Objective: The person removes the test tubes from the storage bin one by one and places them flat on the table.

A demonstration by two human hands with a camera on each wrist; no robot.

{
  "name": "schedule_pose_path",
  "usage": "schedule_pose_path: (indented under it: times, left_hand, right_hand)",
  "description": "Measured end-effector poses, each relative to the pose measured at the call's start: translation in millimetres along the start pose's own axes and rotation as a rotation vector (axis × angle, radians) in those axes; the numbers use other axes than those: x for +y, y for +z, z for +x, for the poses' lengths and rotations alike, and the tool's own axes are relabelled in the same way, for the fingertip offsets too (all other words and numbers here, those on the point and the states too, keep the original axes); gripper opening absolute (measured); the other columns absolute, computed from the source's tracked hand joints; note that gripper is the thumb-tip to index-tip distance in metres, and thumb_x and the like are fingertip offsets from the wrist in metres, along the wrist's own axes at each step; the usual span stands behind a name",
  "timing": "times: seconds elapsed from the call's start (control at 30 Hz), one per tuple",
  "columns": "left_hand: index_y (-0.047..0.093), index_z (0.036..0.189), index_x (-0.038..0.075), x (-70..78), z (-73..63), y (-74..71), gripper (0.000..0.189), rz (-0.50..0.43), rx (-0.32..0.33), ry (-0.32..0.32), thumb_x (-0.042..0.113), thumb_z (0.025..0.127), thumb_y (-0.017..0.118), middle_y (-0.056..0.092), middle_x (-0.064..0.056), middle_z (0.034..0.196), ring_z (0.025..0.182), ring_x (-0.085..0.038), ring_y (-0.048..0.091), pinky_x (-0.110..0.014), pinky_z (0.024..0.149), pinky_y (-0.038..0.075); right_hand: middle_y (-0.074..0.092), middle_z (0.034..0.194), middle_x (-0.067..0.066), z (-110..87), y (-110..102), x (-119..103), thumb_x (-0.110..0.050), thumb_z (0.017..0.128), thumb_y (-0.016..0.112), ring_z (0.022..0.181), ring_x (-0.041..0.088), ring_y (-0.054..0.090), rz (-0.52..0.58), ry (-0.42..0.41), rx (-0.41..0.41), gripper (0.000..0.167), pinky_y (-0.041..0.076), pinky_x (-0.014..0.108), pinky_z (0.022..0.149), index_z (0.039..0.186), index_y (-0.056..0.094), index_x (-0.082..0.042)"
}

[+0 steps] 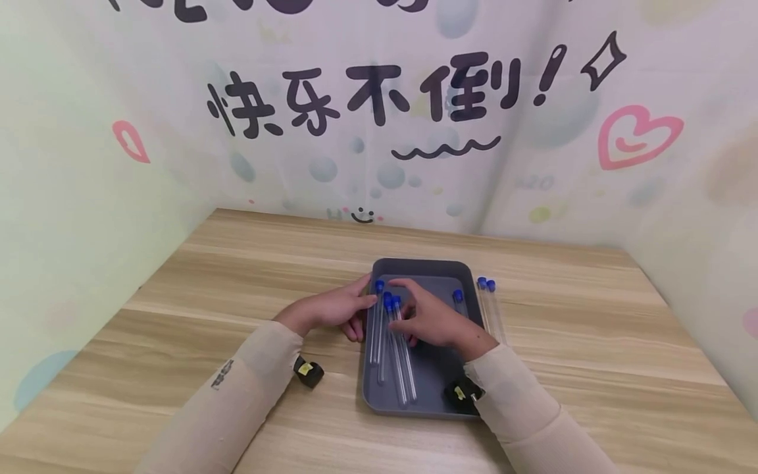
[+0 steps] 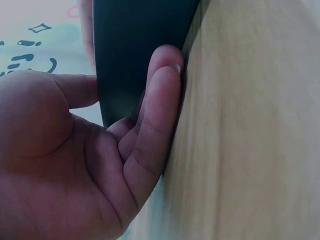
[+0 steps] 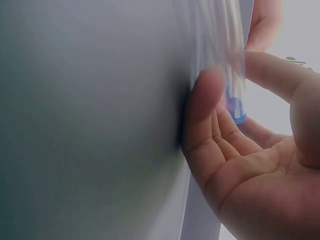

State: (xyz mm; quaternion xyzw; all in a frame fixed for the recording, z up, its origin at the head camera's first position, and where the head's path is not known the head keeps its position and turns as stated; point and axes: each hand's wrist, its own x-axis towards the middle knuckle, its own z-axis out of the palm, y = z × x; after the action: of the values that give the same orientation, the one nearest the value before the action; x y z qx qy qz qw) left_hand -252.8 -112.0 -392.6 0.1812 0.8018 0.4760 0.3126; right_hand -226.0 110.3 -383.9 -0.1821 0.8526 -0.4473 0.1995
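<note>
A dark grey tray (image 1: 423,390) holds several clear test tubes (image 1: 404,378) with blue caps, most lying lengthwise along its left side. My left hand (image 1: 331,309) grips the tray's left wall, thumb at the rim and fingers against the outside; the left wrist view shows these fingers (image 2: 155,117) close to the tabletop. Inside the tray, my right hand (image 1: 435,319) pinches tubes near their capped ends, thumb on one side and fingers on the other. In the right wrist view a blue cap (image 3: 237,110) shows between thumb and fingers. How many tubes it holds, I cannot tell.
Another blue-capped tube (image 1: 458,296) lies at the tray's right side, partly hidden by my right arm. Two more capped tubes (image 1: 488,299) lie on the wooden table (image 1: 266,263) just right of the tray. A printed cloth (image 1: 355,178) hangs behind the table.
</note>
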Motion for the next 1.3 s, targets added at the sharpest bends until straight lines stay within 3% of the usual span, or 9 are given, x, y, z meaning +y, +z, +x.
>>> schedule_pose_path:
  times: [0.53, 0.93, 1.3]
  left_hand:
    - [-0.003, 0.161, 0.032, 1.6, -0.8, -0.1, 0.062, 0.000, -0.003, -0.009, 0.028, 0.110, 0.033, 0.067, -0.015, 0.087, 0.067, -0.023, 0.068, -0.035, 0.060, 0.060]
    - [-0.003, 0.161, 0.032, 3.0, -0.9, 0.6, 0.063, -0.010, 0.014, -0.027, 0.029, 0.110, 0.034, 0.066, -0.017, 0.087, 0.068, -0.025, 0.069, -0.035, 0.060, 0.060]
    - [-0.001, 0.161, 0.033, 2.1, -1.4, 0.4, 0.062, -0.005, 0.015, -0.029, 0.030, 0.110, 0.035, 0.066, -0.018, 0.088, 0.068, -0.026, 0.069, -0.036, 0.060, 0.060]
  right_hand:
    - [0.064, 0.094, 0.011, 1.2, -1.0, 1.7, -0.010, 0.091, 0.073, 0.057, 0.018, 0.063, 0.012, -0.006, 0.076, 0.076, 0.059, 0.035, 0.055, 0.152, 0.030, -0.013]
    - [0.066, 0.100, 0.014, 1.7, -1.4, -0.2, -0.008, 0.091, 0.072, 0.063, 0.018, 0.064, 0.101, 0.043, 0.096, 0.056, 0.061, 0.037, 0.055, 0.132, 0.034, -0.009]
    - [0.068, 0.101, 0.014, 2.5, -0.7, 1.4, -0.008, 0.092, 0.072, 0.063, 0.019, 0.064, 0.122, 0.063, 0.100, 0.054, 0.061, 0.037, 0.057, 0.130, 0.034, -0.009]
